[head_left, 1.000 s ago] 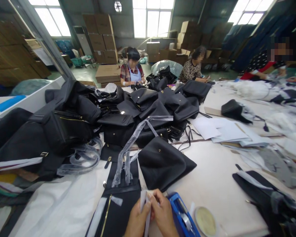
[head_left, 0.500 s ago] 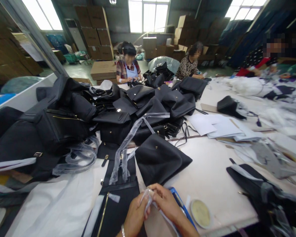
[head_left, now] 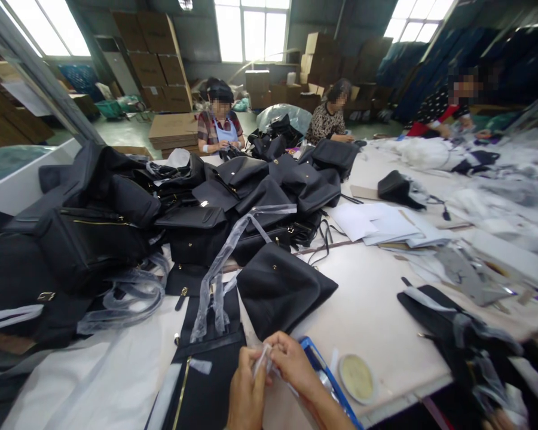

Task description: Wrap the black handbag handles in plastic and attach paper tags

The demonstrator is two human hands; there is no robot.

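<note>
At the lower middle, my left hand (head_left: 250, 385) and my right hand (head_left: 291, 361) are close together, both closed. Their fingertips pinch a small piece of clear plastic film (head_left: 262, 360) between them. Left of the hands lies a black bag (head_left: 208, 391) with a gold zipper and a scrap of film on it. Just beyond my fingers rests another black bag (head_left: 284, 289), its corner pointing right. Long clear plastic strips (head_left: 237, 233) trail over the bags. Beside my right wrist are a blue tray (head_left: 311, 352), partly covered by my arm, and a round tin (head_left: 357, 379) with yellowish contents.
A heap of black bags (head_left: 179, 221) covers the table's left and middle. White sheets (head_left: 381, 224) lie to the right, near a black bag with plastic-wrapped parts (head_left: 439, 316). Several people work at the far side. Cardboard boxes (head_left: 150, 65) stand behind them.
The view has turned a little right, so the scene sits further left. My left hand has become more upright, and the film between my fingers looks narrower and less bunched.
</note>
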